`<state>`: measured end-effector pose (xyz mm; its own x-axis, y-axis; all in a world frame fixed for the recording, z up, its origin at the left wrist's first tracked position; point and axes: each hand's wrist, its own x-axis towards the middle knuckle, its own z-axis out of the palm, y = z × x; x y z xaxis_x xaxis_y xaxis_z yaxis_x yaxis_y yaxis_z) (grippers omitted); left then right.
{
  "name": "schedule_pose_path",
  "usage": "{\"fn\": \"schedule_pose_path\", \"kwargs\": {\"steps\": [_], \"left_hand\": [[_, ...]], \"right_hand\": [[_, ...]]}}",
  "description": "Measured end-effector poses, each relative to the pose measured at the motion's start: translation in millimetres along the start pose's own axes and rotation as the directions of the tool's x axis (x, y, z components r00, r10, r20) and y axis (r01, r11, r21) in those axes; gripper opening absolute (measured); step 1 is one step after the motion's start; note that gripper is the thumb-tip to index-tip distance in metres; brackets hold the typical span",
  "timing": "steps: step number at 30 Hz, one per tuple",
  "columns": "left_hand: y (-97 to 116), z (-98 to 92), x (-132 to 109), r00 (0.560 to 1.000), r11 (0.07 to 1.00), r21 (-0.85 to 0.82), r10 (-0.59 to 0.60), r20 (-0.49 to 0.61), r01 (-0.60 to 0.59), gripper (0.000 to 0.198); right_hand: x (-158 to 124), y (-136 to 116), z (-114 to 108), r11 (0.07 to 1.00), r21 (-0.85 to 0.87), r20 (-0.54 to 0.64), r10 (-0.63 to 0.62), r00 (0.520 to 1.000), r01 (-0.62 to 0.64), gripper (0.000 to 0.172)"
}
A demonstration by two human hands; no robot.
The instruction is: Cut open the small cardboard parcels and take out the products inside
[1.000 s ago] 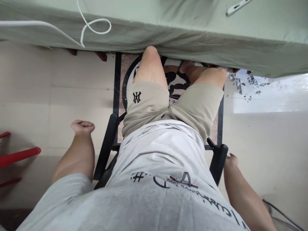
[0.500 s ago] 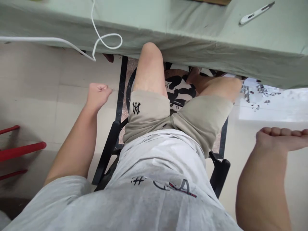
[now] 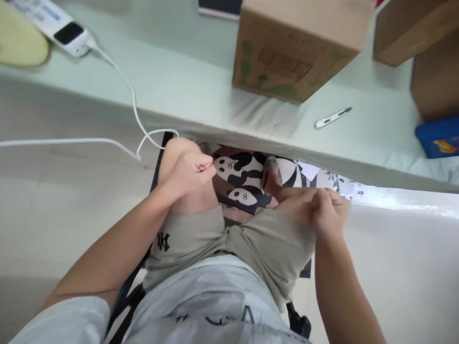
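My left hand is closed in a fist above my left knee, with nothing visible in it. My right hand, a little smeared by motion, is also curled into a fist over my right thigh, and no object shows in it. Ahead, on the green tablecloth, stands a cardboard box with green print. To the right of the box lies a utility knife with a white handle. Neither hand touches anything on the table.
A white cable runs from a white device and loops over the table edge at left. Beside it lies a pale yellow object. At right are brown boxes and a blue pack. Panda-patterned fabric shows below the table.
Both hands have swung inward from beside the chair to over my legs. My right hand has curled tighter. The view has tilted up, showing more of the tabletop.
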<state>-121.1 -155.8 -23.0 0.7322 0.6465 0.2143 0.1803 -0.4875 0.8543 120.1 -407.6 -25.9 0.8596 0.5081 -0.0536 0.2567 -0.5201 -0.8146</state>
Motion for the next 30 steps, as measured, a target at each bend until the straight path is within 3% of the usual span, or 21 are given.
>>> {"fn": "schedule_pose_path", "kwargs": {"steps": [2,4,7,10,13,17,19,22,26,30], "left_hand": [[1.7,18.5,42.1,0.998,0.998,-0.017,0.066,-0.02,-0.066,0.038],[2.5,39.9,86.6,0.987,0.988,-0.022,0.153,-0.052,-0.155,0.038],[-0.3,71.9,143.0,0.958,0.961,-0.016,0.276,-0.075,-0.278,0.039],[-8.5,97.5,171.6,0.93,0.937,0.037,0.35,-0.108,-0.348,0.04],[-14.9,110.1,176.8,0.904,0.905,0.086,0.422,-0.071,-0.416,0.041],[-14.0,104.9,180.8,0.854,0.846,0.137,0.52,0.006,-0.516,0.043],[-12.0,96.9,186.7,0.864,0.86,0.133,0.501,-0.039,-0.492,0.045],[-10.4,84.5,193.1,0.884,0.898,0.103,0.439,-0.16,-0.427,0.049],[-11.8,73.3,186.6,0.892,0.912,0.079,0.411,-0.191,-0.403,0.049],[-14.5,66.5,174.5,0.882,0.898,0.098,0.439,-0.168,-0.429,0.046]], "right_hand": [[26.9,-12.8,17.7,0.998,-0.061,0.053,0.027,0.998,-0.024,0.049],[59.5,-29.4,39.5,0.999,-0.005,0.063,0.035,0.997,-0.034,0.049],[120.8,-49.8,65.2,0.991,0.129,-0.062,-0.022,0.998,0.03,0.048],[180.4,-55.1,77.8,0.979,0.189,-0.196,-0.043,0.98,0.081,0.045],[213.3,-54.1,89.0,0.969,0.244,-0.201,0.019,0.98,0.031,0.04],[211.4,-66.1,107.9,0.983,0.183,-0.048,-0.024,0.999,0.033,0.04],[204.2,-74.8,112.9,0.988,0.117,0.012,-0.104,0.994,0.102,0.04],[199.0,-81.3,109.4,0.988,0.044,-0.015,-0.149,0.989,0.15,0.035],[201.7,-76.2,93.7,0.994,-0.106,-0.08,-0.014,0.997,0.005,0.021],[205.4,-66.2,78.6,0.903,-0.395,-0.069,0.155,0.985,-0.17,0.038]]}}
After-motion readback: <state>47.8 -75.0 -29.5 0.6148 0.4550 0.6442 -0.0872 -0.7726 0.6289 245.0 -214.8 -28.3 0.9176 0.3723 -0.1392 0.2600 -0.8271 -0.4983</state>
